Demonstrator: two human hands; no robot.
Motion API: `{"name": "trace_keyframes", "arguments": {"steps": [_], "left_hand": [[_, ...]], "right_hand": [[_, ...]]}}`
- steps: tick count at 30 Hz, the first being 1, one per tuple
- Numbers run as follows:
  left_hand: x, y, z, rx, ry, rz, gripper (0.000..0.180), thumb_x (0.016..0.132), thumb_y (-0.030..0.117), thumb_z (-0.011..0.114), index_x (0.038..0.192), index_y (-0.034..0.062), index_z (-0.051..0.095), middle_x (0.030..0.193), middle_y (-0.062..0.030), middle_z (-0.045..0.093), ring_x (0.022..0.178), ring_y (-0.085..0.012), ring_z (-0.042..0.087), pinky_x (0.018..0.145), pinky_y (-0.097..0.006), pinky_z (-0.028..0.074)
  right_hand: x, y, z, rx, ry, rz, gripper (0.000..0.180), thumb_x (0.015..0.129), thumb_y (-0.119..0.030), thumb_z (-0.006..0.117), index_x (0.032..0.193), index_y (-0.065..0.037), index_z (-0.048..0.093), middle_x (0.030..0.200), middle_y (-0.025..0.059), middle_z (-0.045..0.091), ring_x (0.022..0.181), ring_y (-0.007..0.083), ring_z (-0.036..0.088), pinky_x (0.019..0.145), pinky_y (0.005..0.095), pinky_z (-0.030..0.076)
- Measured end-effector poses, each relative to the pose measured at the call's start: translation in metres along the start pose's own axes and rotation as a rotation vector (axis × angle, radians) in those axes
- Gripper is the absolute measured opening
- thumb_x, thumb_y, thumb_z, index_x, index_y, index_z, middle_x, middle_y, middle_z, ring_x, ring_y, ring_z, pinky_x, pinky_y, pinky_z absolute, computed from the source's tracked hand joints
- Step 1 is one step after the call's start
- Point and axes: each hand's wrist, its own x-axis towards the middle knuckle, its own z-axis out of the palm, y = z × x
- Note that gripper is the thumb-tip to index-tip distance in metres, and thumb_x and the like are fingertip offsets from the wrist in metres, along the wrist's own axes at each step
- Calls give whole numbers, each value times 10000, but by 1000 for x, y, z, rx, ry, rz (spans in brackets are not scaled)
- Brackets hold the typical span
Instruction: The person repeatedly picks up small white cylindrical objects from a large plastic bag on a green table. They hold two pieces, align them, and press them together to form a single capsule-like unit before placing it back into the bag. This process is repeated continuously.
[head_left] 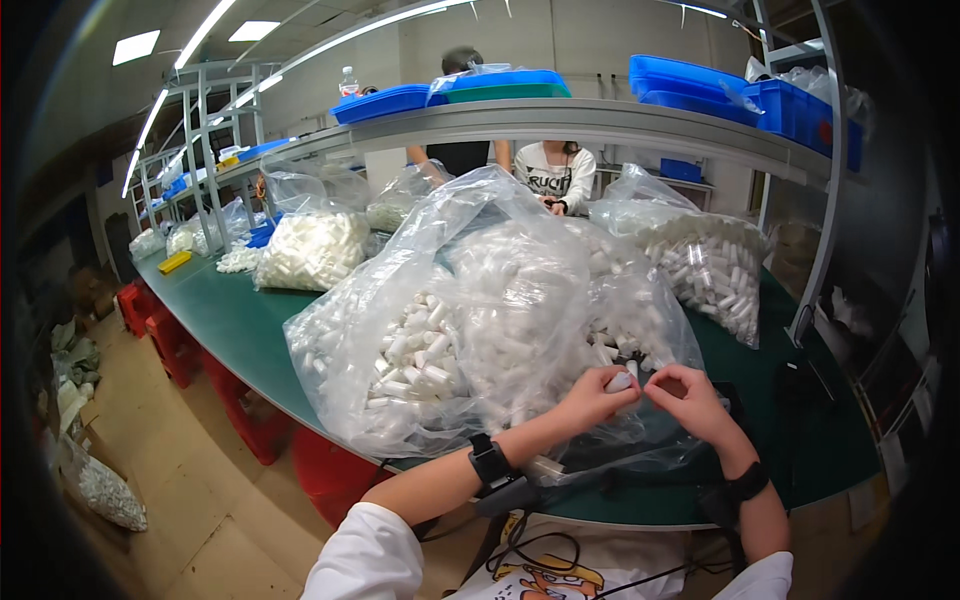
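Observation:
My left hand point(593, 398) is closed around a small white cylindrical piece point(621, 381), whose rounded end shows at the fingertips. Close beside it, the thumb and forefinger of my right hand point(692, 402) are pinched together; whatever they hold, if anything, is too small to make out. Both hands are over the near right edge of a large transparent plastic bag point(520, 270). Loose white cylinders point(410, 350) fill its left part, and more white pieces point(640, 325) lie just beyond my hands, with a few dark bits among them.
The bags rest on a green-topped table point(240, 310). Another filled bag point(312, 248) stands far left, one more point(705, 275) at the right. A grey shelf point(600, 118) with blue trays point(690, 85) spans above. Two people are across the table. Red stools point(250, 415) stand along the left side.

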Motion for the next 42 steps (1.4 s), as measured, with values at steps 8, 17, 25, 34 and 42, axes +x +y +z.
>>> {"name": "trace_keyframes", "arguments": {"steps": [8,17,25,34,42], "left_hand": [[1,-6,-1,62,-74,161,146,839,185,576,851,44,540,807,0,536,767,-55,470,684,-209,395],[4,-11,-1,92,-105,237,144,856,168,542,874,28,513,827,-28,553,824,-86,527,727,-231,413],[0,-1,1,-35,-122,112,119,850,153,519,889,41,531,794,-21,586,747,-63,537,629,-202,408],[-5,15,-1,-263,-169,-218,144,841,230,491,885,99,531,763,1,596,539,-33,455,413,-171,288],[-8,17,-1,-433,-289,-291,159,836,251,503,868,100,543,744,11,575,527,-22,454,394,-168,310]], "right_hand": [[-2,1,0,99,1,72,135,843,-104,586,870,28,598,749,44,619,637,100,592,590,217,465],[-2,3,-5,202,-45,154,154,844,-86,579,885,61,601,755,83,627,632,147,623,563,236,488],[-3,0,-3,113,-71,106,124,857,-82,561,870,37,591,752,65,615,655,119,609,599,226,472],[-3,-3,-1,115,-83,-3,105,875,-56,527,915,35,561,817,48,598,703,94,582,631,220,470],[-6,-15,0,-9,-95,-156,51,862,-23,521,874,25,535,834,45,537,724,104,562,657,224,461]]}}
